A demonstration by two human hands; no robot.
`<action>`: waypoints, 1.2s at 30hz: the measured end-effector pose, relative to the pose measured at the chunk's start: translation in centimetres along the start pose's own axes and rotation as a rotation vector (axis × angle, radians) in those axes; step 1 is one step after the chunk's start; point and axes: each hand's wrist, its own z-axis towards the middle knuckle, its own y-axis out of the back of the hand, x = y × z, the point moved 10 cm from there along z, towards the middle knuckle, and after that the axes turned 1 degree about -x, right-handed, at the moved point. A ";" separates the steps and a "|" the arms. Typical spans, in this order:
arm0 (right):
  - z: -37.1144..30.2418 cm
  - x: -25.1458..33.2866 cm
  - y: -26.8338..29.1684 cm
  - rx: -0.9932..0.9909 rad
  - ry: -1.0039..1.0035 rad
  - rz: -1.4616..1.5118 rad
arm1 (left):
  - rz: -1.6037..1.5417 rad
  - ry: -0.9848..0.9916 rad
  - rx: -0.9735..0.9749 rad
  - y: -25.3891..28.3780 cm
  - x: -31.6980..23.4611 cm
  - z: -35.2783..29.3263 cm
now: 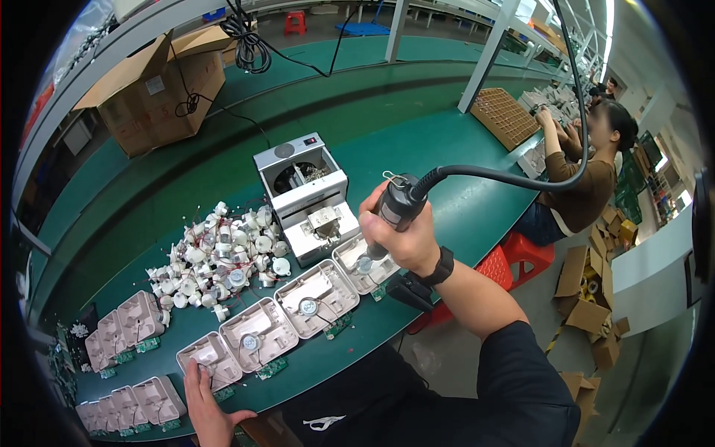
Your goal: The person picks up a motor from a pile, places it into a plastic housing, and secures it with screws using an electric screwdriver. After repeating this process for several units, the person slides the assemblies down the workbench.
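My right hand (pixel 411 240) is wrapped round a black corded electric screwdriver (pixel 401 203), held upright over the rightmost beige plastic housing (pixel 381 273) of a row. Whether its tip touches anything is hidden. My left hand (pixel 209 408) lies with outstretched fingers on the leftmost housing (pixel 199 347), thumb apart. Between them sit two more open housings, each with a round metal-faced part (pixel 308 306) and thin wires inside. Green circuit boards (pixel 272 368) hang off their near edges. Behind the row stands a grey-white screw feeder (pixel 313 195) with small screws in its top.
White motor-like parts with wires form a pile (pixel 223 253) left of the feeder. More housings (pixel 153 398) are lined up at the left. A cardboard box (pixel 156 104) stands beyond the bench. At right, a co-worker (pixel 585 171) sits near a compartmented tray (pixel 504 118) and a red stool (pixel 527 253).
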 end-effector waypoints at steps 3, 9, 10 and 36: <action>0.2 0.4 -0.5 0.041 0.002 0.009 | 0.007 0.001 0.005 0.1 0.0 0.0; 1.7 3.3 -1.3 0.070 0.051 0.134 | 0.020 -0.008 0.011 0.3 -0.1 0.3; 2.2 4.1 -1.8 0.079 0.046 0.143 | 0.020 -0.017 0.014 0.4 -0.4 0.4; -0.2 3.8 -3.1 0.009 0.023 0.239 | -0.018 0.025 0.027 -0.2 0.7 0.1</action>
